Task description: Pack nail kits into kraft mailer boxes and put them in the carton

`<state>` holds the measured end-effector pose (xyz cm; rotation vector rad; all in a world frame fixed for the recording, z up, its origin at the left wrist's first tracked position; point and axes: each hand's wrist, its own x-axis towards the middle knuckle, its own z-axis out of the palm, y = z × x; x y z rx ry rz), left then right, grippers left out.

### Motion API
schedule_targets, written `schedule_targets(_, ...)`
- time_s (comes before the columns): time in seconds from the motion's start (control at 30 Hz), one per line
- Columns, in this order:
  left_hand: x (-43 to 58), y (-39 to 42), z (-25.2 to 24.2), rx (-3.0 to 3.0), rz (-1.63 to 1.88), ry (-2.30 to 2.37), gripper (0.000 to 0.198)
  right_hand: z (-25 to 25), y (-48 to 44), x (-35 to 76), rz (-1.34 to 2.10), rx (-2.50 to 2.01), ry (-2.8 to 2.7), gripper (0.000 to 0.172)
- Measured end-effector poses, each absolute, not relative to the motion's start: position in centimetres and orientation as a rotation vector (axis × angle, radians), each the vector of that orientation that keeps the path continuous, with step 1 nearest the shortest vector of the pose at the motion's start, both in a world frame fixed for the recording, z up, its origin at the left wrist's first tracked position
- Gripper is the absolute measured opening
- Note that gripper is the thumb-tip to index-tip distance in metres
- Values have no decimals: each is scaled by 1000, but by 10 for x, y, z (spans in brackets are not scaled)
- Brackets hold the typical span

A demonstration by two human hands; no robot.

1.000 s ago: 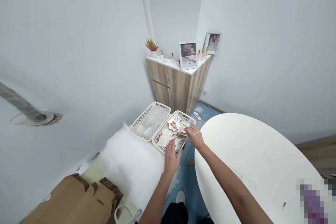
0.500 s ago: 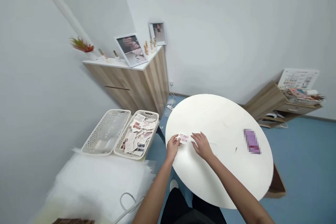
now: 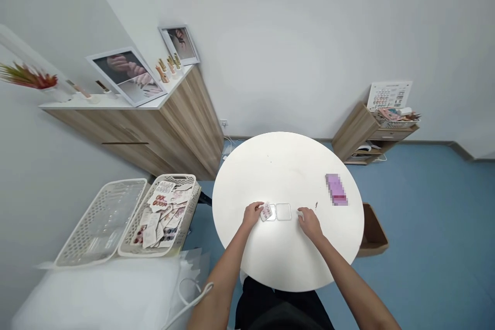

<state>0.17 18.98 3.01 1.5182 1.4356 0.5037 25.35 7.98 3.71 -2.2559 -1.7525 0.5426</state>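
My left hand (image 3: 252,215) pinches the edge of a small white card (image 3: 266,212) with rows of pink press-on nails. The card lies tilted over the left half of a clear plastic case (image 3: 283,212), which is spread open flat on the round white table (image 3: 286,258). Off the case's right side, my right hand (image 3: 310,223) rests low over the table with thumb and fingers drawn together. Something small and pale shows at its fingertips, too faint to name.
A pixelated purple object (image 3: 336,190) and a small dark bit (image 3: 316,204) lie on the table's right. Left stand a white basket (image 3: 181,242) of nail cards and another basket (image 3: 64,240) of clear plastic cases. A wooden cabinet (image 3: 193,134) stands behind; a brown bin (image 3: 373,234) is at right.
The nail card has come down over the open clear case, which now shows plainly. My right hand has moved right, away from the card, and its fingers have closed. The view has turned right.
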Motion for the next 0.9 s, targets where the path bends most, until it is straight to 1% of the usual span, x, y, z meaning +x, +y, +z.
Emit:
schedule_targets(0.27, 15, 181, 13, 1673, 498, 1464, 25, 25, 75, 262, 619, -2304, -1694, 33)
schedule_targets(0.47, 23, 177, 6, 1813, 544, 1446, 28, 15, 83, 249, 748, -2316, -1549, 29)
schedule_targets(0.6, 24, 174, 4, 1902, 603, 1581, 27, 10, 92, 237, 762, -2362, -1441, 28)
schedule_targets(0.7, 21, 168, 1, 1866, 611, 1664, 33, 8, 98, 232, 819, -2383, -1336, 26)
schedule_targets(0.77, 19, 161, -2, 1834, 578, 1629, 38, 7, 103, 229, 883, -2381, -1274, 24)
schedule_targets(0.9, 22, 144, -4, 1744, 528, 1627, 42, 12, 116, 225, 999, -2386, -1170, 22)
